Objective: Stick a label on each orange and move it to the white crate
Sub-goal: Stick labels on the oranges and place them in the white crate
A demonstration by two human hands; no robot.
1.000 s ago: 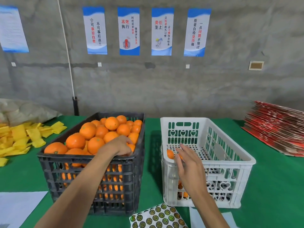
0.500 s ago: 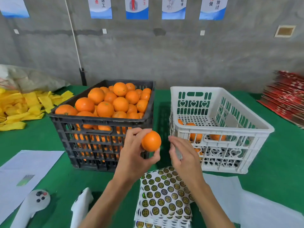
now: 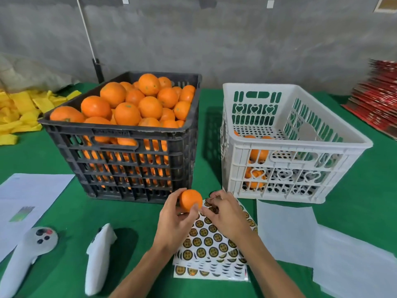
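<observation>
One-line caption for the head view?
Left hand holds an orange while right hand picks at the label sheet.

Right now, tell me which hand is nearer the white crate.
Right. The right hand is over the sticker sheet, just in front of the white crate; the left hand, holding the orange, sits further left, before the black crate.

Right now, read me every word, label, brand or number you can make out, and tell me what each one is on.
No text here can be read.
Black crate: raised lettering on its front rim, too faint to read.
Sticker sheets: round dark and gold labels, print too small.
Paper sheet: a small greenish printed patch, blurred.
Red stack: any print is blurred.
Controllers: buttons only, no lettering visible.
</observation>
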